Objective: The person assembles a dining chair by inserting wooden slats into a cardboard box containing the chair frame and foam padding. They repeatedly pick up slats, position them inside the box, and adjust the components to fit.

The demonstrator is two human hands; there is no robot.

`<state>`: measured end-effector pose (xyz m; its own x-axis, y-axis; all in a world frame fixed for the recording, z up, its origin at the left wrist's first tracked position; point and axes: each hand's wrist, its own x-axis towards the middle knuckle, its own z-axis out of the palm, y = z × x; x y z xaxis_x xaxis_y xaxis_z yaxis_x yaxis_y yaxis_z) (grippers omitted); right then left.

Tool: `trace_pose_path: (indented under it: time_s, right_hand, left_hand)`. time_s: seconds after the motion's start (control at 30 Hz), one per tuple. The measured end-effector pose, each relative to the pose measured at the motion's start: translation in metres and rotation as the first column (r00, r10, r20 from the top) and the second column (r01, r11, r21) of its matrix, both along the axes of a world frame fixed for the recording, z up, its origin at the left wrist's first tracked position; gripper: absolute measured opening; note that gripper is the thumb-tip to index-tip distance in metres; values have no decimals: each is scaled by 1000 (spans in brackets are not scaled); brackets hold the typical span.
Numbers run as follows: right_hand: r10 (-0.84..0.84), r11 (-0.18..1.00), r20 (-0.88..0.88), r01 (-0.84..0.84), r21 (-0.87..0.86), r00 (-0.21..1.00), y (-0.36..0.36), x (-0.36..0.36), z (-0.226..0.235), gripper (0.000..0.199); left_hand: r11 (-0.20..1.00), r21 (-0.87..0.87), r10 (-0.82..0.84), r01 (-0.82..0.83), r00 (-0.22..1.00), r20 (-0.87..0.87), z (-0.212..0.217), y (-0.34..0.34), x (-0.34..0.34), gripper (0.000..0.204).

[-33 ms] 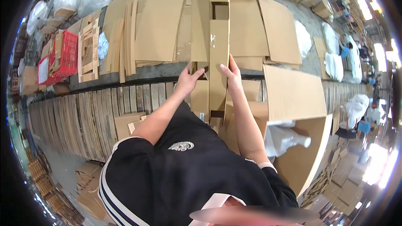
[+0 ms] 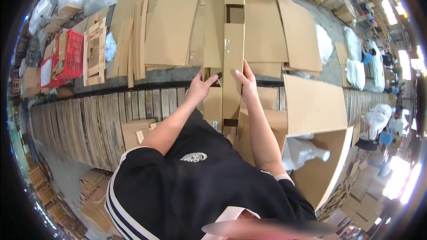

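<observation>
1. Red crate (image 2: 71, 58): far left on the bench, beside a stack of wooden frames (image 2: 94, 53). Well apart from both hands.
2. Flat cardboard sheets (image 2: 171, 26): spread across the bench, left of the centre line, lying flat.
3. Slatted wooden top (image 2: 106, 115): near edge of the bench, running left to right under the left forearm.
4. Left hand (image 2: 202, 86): palm against the left edge of the long cardboard piece, fingers curled round that edge; grasping it.
5. Long cardboard piece (image 2: 233, 49): narrow folded strip with a square cut-out near its far end. Long axis runs straight away from the body, from just above the chest to the far side of the bench. It lies between the two hands, at their level, its near third gripped.
6. Right hand (image 2: 247, 82): fingers flat on the strip's top face and right edge, thumb side inward; holding it. Both hands sit about equally near, one on each side.
7. Open cardboard box (image 2: 320, 151): right of the right forearm, flap raised, white wrapped item (image 2: 304, 151) inside.
</observation>
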<state>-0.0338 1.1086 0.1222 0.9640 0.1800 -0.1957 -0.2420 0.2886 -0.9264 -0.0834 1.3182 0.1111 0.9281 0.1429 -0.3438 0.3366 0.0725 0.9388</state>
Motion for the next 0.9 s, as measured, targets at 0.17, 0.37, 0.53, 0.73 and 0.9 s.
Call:
trace_pose_path:
  time_s: [0.17,0.37,0.53,0.73,0.9]
  right_hand:
    - [42,978,-286,20,210,957,69,112,-56,67]
    - [56,994,-466,-3,114,883,119,230,-187,64]
    - [238,970,-525,-223,92,817,209,227,-332,68]
    - [301,952,-541,-275,131,785,330,175,-455,75]
    - [551,825,-298,-562,56,779,479,206,-498,70]
  left_hand:
    - [990,-110,93,-91,996,8,-89,77,82,66]
    - [956,-260,86,-135,978,-191,-224,152,142,66]
    - [991,67,133,-119,945,-298,-326,195,124,82]
    - [891,192,454,-412,812,-367,-410,263,78,75]
    - [757,436,640,-487,687,-344,-455,396,89,55]
